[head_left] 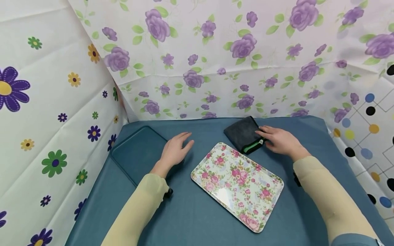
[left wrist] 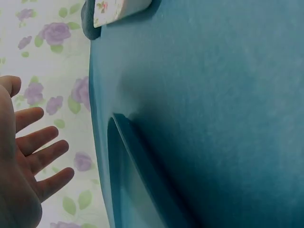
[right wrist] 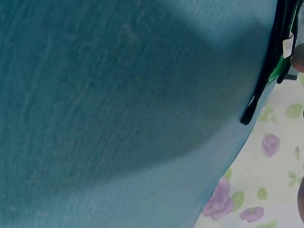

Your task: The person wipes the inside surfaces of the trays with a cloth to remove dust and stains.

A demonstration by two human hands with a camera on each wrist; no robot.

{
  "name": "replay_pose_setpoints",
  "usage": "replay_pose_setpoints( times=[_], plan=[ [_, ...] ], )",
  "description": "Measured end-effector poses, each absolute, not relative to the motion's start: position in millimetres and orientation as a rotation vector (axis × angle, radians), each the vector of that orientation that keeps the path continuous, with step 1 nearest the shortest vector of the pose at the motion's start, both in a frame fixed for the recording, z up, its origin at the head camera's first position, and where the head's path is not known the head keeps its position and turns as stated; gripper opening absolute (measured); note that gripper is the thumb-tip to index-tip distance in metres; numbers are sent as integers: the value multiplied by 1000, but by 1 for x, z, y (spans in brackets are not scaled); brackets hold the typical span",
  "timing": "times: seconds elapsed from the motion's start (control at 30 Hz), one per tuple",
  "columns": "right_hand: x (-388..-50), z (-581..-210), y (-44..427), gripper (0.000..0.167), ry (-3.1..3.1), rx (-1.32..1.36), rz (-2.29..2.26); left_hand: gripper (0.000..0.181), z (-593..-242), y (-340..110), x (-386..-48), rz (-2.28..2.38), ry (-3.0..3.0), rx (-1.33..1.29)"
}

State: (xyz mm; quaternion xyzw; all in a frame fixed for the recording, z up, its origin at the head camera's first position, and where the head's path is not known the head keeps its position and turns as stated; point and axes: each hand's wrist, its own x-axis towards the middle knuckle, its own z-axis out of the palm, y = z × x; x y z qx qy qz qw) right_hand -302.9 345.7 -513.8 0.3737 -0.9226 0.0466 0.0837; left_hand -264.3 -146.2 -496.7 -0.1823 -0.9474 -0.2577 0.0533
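Note:
My left hand (head_left: 174,150) hovers over the right edge of a dark teal tray (head_left: 138,150), fingers spread and holding nothing. In the left wrist view its fingers (left wrist: 45,156) stand apart above the tray's rim. A folded dark grey cloth (head_left: 241,132) with black edging, a green inner side and a small white label lies near the back. My right hand (head_left: 281,141) is at the cloth's right corner, fingers extended over its edge and thumb near the label. The right wrist view shows only a fingertip (right wrist: 298,58) beside the label; most of that hand is out of frame.
A white tray with pink flowers (head_left: 238,186) lies slanted between the forearms, its upper corner close to the cloth. Blue-green fabric (head_left: 197,218) covers the table. Behind it hangs a purple-flowered sheet (head_left: 197,95); patterned sheets also hang at the left and right sides.

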Motion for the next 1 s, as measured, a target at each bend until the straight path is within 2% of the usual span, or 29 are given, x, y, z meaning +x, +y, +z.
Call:
replay_pose_setpoints(
  times=[0.33, 1.0],
  plan=[
    [-309, -519, 330, 80, -2921, 1147, 132, 50, -496, -142, -244, -936, -2839, -561],
    [-307, -508, 299, 82, -3009, 1260, -71, 52, -500, -133, -225, -1087, -2783, -602]
  ],
)
